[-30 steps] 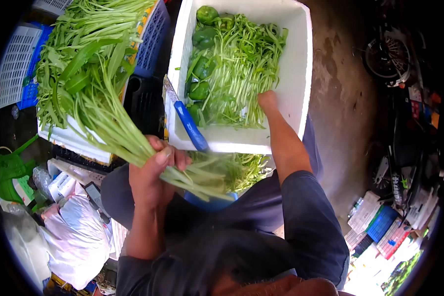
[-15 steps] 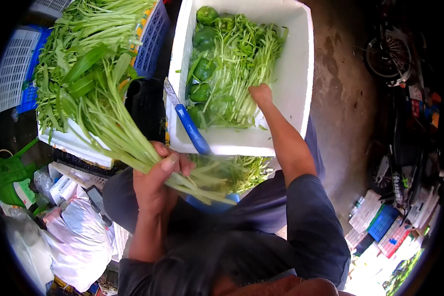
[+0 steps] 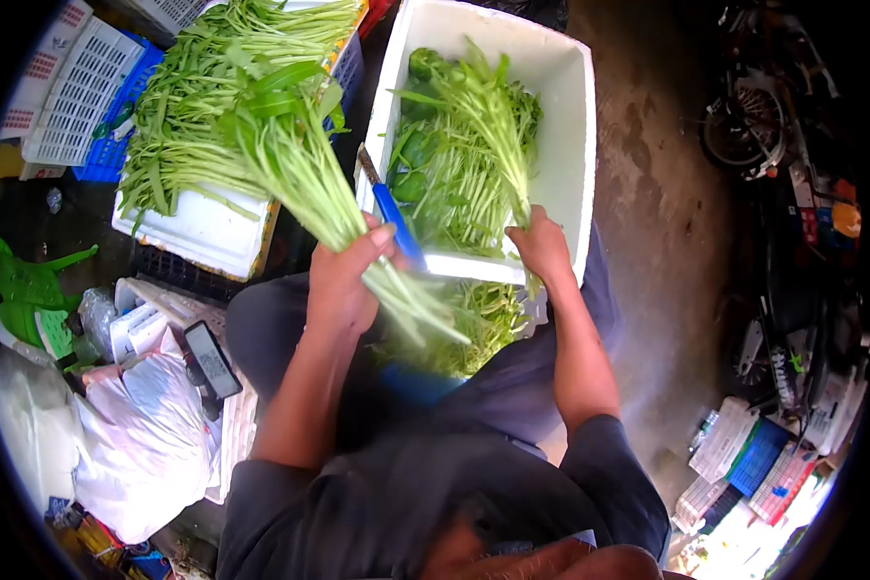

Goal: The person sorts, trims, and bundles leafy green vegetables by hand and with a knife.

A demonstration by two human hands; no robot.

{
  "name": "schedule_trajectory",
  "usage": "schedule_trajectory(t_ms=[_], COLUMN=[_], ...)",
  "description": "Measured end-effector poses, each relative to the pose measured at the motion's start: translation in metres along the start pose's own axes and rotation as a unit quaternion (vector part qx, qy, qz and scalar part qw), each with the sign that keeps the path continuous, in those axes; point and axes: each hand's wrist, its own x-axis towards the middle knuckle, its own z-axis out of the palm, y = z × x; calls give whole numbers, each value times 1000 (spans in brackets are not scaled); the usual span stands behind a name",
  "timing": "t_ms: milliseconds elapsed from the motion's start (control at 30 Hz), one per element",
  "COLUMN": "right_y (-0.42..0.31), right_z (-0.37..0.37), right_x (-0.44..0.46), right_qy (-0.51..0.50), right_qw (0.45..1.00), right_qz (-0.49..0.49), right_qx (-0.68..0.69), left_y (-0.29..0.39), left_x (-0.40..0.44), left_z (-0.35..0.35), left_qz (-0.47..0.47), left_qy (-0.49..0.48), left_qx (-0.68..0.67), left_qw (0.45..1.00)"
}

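My left hand point(image 3: 343, 285) is closed around a thick bunch of water spinach point(image 3: 304, 184), its leafy ends pointing up and left and its cut ends blurred over my lap. At the near right of the white foam box point(image 3: 563, 145), my right hand point(image 3: 543, 246) grips a smaller bundle of water spinach stems point(image 3: 501, 140), leaves pointing away from me. Under it lie more loose green stems point(image 3: 454, 193). Green peppers point(image 3: 411, 150) line the box's left side, partly covered. A blue-handled knife point(image 3: 394, 215) leans across the box's near left rim.
Left of the box, a heap of water spinach point(image 3: 193, 159) lies on a white foam lid point(image 3: 203, 232). More greens point(image 3: 483, 333) sit below the box, between my legs. Plastic bags point(image 3: 140, 445) and a phone point(image 3: 213, 360) are at lower left. A motorcycle point(image 3: 754, 126) stands at right.
My right hand has drawn back toward the box's near edge, lifting a bundle of stems. My left hand still holds its bunch, now more upright. The whole view has shifted slightly.
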Motion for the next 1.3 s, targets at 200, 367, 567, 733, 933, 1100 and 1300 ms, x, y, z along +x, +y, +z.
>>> schedule_trajectory(t_ms=[200,367,567,733,933,1100,1300], right_y=[24,16,16,-15,-13,-41,-52], right_z=[52,33,24,-10,9,25,45], right_x=[29,16,-4,-52,-91,-132,-163], right_qy=[-133,-102,31,125,122,33,34], right_qw=[990,989,989,990,954,861,864], right_qz=[-18,-15,-28,-56,-51,7,7], right_qx=[-34,-103,-139,-38,270,507,502], left_y=[-1,-2,-1,-3,-8,-21,-29], left_x=[2,4,-2,0,-5,-3,-8], left_z=[-4,-7,-1,-4,0,0,8], left_qz=[15,13,16,4,-28,-15,-7], left_qy=[-18,-16,-33,-25,-36,-20,-21], left_qx=[10,15,10,20,21,49,51], left_qw=[1000,1000,999,999,999,998,998])
